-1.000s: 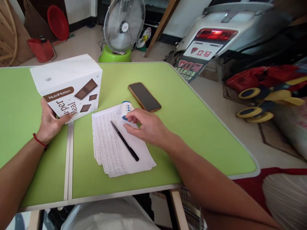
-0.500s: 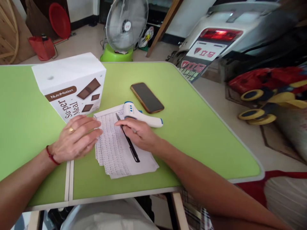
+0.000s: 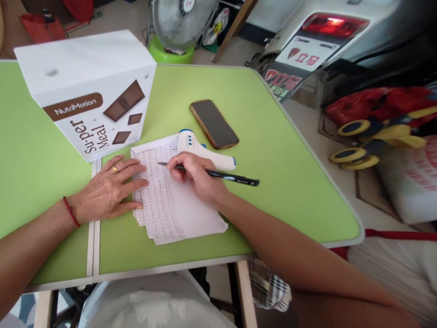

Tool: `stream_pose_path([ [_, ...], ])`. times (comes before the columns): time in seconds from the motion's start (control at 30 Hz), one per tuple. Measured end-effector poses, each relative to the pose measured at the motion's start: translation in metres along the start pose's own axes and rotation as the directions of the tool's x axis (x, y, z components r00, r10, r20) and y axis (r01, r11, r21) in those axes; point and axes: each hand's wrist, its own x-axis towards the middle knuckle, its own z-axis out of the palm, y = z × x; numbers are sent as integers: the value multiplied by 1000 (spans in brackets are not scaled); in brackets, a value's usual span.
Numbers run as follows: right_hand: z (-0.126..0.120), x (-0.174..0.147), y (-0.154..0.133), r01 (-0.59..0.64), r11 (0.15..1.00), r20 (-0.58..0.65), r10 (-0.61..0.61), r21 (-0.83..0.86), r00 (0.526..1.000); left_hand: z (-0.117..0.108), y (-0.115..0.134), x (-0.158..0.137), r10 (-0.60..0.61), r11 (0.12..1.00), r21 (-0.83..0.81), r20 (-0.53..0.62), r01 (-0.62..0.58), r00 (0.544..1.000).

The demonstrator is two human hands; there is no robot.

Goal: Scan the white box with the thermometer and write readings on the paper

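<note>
My right hand (image 3: 198,175) grips a black pen (image 3: 235,176), its tip over the handwriting on a stack of paper sheets (image 3: 201,214). Rows of dense writing fill the left part of the top sheet, while its right part is blank. Flat and with fingers spread, my left hand (image 3: 109,189) rests at the left edge of the sheets, fingertips on the paper. A white and blue infrared thermometer (image 3: 218,159) lies at the top of the sheets, just beyond my right hand. Behind it is a dark phone (image 3: 214,124) in a brown case.
A white NutriMotion box (image 3: 85,54) stands at the back left of the green table (image 3: 290,191). Beyond the table are a fan (image 3: 182,23) on a green stool and a scooter's rear (image 3: 334,25). Yellow-wheeled items (image 3: 353,159) sit at the right.
The pen has swung from pointing down toward me to lying back over my right hand in a writing grip. My left hand has flattened onto the paper. The view has shifted slightly.
</note>
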Motion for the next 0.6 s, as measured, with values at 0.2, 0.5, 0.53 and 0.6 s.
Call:
stream_pose_path([
  [0.2, 2, 3, 0, -87, 995, -106, 81, -56, 991, -1, 0, 2, -2, 999, -48, 20, 3, 1000],
  [0.5, 15, 0, 3, -11, 976, -173, -27, -216, 985, -1, 0, 0, -4, 999, -52, 28, 6, 1000],
  [0.53, 16, 0, 3, 6, 972, -172, -47, -233, 984, -2, 0, 0, -9, 998, -57, 33, 11, 999],
  [0.6, 17, 0, 3, 43, 965, -166, -88, -259, 982, -2, 0, 0, -17, 997, -69, 40, 19, 999],
])
